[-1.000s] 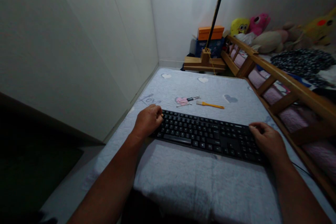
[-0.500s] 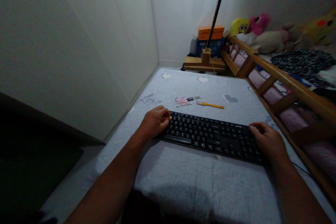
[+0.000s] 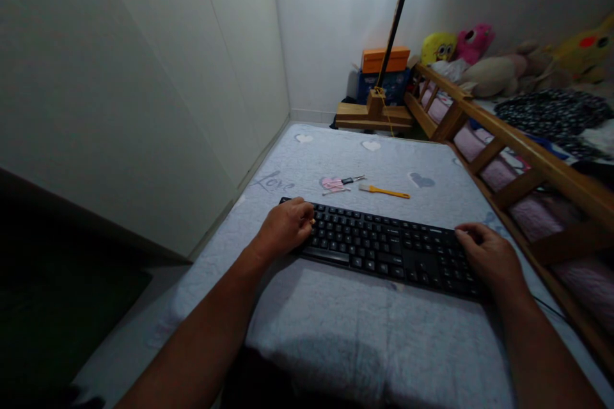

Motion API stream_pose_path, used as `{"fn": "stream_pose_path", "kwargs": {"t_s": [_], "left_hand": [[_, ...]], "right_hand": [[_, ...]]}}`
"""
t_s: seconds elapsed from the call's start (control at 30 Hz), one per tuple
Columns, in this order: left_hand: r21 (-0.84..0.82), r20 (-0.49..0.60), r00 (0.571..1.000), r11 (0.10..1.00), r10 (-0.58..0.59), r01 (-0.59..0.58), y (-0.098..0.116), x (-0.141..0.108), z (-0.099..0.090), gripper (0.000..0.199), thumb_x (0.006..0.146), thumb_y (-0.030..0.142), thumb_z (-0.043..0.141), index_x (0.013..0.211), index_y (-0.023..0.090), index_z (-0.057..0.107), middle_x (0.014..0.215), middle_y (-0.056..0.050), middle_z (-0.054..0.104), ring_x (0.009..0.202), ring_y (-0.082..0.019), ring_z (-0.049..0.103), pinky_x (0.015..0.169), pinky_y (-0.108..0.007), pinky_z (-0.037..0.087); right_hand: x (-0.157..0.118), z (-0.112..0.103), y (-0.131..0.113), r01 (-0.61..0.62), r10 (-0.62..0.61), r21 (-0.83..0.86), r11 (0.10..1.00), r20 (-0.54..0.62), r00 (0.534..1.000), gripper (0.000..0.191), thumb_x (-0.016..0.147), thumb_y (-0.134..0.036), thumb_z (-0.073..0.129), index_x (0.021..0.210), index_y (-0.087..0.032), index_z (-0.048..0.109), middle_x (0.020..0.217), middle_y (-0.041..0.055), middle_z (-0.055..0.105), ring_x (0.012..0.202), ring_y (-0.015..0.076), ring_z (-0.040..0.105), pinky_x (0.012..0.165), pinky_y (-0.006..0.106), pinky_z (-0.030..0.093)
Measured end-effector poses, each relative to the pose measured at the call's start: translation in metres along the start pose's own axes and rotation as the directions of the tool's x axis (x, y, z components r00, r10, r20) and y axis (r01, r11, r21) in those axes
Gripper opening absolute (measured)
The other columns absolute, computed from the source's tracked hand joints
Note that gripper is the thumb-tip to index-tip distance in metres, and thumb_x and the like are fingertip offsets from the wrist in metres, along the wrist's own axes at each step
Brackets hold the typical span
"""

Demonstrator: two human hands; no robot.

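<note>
A black keyboard (image 3: 378, 243) lies slightly slanted on the heart-patterned bed cover. Over its left end is my left hand (image 3: 286, 225), fingers pinched together above the keys. A tiny pale tip shows at those fingertips, too small for me to name. My right hand (image 3: 489, 259) grips the keyboard's right end, thumb and fingers closed around its edge. Beyond the keyboard lie a brush (image 3: 386, 192) with a yellow handle, a small tool (image 3: 354, 179) with a black grip and metal prongs, and thin pinkish-white sticks (image 3: 336, 190).
White cupboard doors (image 3: 192, 77) rise along the left side of the bed cover (image 3: 336, 313). On the right runs a wooden bed rail (image 3: 527, 140), with plush toys (image 3: 494, 73) behind it. A wooden stand (image 3: 374, 112) with a dark pole and an orange box (image 3: 385, 60) are at the back.
My left hand has shifted slightly right and down over the keys, so the keyboard's top left corner now shows. My right hand stays in place.
</note>
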State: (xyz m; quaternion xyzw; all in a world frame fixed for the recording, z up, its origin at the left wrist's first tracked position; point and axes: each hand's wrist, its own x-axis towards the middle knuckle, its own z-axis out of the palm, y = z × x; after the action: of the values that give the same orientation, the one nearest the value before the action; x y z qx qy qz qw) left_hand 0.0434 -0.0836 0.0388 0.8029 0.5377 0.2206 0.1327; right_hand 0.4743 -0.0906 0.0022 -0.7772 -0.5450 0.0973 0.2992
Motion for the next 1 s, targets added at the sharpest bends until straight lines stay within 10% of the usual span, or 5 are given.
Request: {"fn": "stream_pose_path", "kwargs": {"t_s": [1.0], "left_hand": [[0.236,0.001,0.992,0.964,-0.129,0.125,0.0030,-0.0004,-0.0089,0.008,0.088,0.019,0.057,0.085,0.021,0.065,0.090,-0.004,0.065,0.079,-0.018,0.060,0.066,-0.029,0.040]], "right_hand": [[-0.0030,-0.0048,-0.0057,0.041,-0.041,0.025,0.999,0.001,0.999,0.034,0.072,-0.052,0.054,0.081,-0.023,0.070,0.075,0.0057,0.071,0.070,0.0250,0.065,0.067,0.037,0.047]]}}
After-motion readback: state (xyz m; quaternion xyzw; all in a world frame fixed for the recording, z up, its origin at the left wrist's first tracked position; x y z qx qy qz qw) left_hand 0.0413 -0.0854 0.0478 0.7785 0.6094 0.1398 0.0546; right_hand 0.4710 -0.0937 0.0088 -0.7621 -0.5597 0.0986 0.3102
